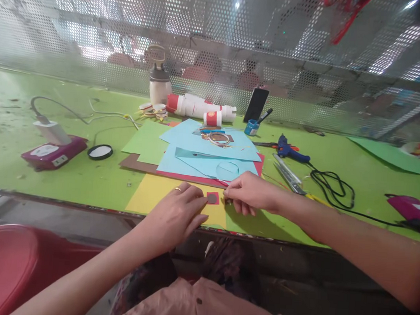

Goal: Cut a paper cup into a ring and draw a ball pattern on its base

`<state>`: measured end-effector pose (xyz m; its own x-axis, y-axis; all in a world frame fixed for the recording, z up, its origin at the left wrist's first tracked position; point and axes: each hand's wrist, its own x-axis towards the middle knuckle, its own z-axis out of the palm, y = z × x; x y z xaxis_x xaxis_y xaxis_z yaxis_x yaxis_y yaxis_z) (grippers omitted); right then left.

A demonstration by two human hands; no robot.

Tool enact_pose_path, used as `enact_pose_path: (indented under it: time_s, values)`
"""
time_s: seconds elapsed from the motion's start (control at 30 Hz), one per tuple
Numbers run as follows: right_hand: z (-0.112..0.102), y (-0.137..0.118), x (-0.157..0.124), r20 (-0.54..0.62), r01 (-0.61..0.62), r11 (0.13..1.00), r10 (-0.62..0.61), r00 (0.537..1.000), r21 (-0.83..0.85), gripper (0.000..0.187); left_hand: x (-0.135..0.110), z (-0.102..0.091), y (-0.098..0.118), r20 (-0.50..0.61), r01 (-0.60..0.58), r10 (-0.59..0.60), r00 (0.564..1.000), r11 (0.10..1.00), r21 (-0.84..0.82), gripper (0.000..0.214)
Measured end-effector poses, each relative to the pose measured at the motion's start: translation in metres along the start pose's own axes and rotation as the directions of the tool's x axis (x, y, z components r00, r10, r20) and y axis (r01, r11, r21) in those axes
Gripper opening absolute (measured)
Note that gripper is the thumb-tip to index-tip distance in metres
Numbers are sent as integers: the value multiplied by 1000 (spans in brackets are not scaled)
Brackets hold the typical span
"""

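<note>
My left hand (181, 208) rests on a yellow sheet of paper (144, 193) near the table's front edge. Its fingers are stretched out and loosely apart, with the fingertips at the left edge of a small red paper square (208, 194). On that square lies a dark grey round piece (212, 199). Just to the right, my right hand (245, 191) is closed in a pinch, its thumb and forefinger together. Whatever sits between those fingertips is too small to make out.
Blue sheets (210, 152) lie behind my hands, bearing a metal ring (219, 139). To the right are a blue glue gun (291, 151), a utility knife (288, 175) and a black cable (332, 185). A purple power strip (57, 154) stands left. Paper cups, a bottle (160, 84) and a phone (257, 104) line the back.
</note>
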<state>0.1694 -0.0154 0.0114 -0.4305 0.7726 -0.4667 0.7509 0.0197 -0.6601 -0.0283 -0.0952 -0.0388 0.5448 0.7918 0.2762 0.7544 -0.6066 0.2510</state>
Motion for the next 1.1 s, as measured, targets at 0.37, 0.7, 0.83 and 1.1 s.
enact_pose_path:
  time_s: [0.37,0.7,0.83,1.1]
  values:
    - [21,39,-9,-110,551,612,-719,686,-568,33,-3,3,3,17,-11,9,1000,993,116,36]
    - [27,53,-2,-99,638,516,-815,570,-572,29,1,2,6,82,29,-42,996,989,147,43]
    - [28,54,-2,-89,643,505,-821,565,-576,28,-1,4,9,66,36,-48,997,985,169,41]
    - [27,54,-5,-95,653,542,-802,589,-529,28,1,11,20,14,128,-133,991,977,168,34]
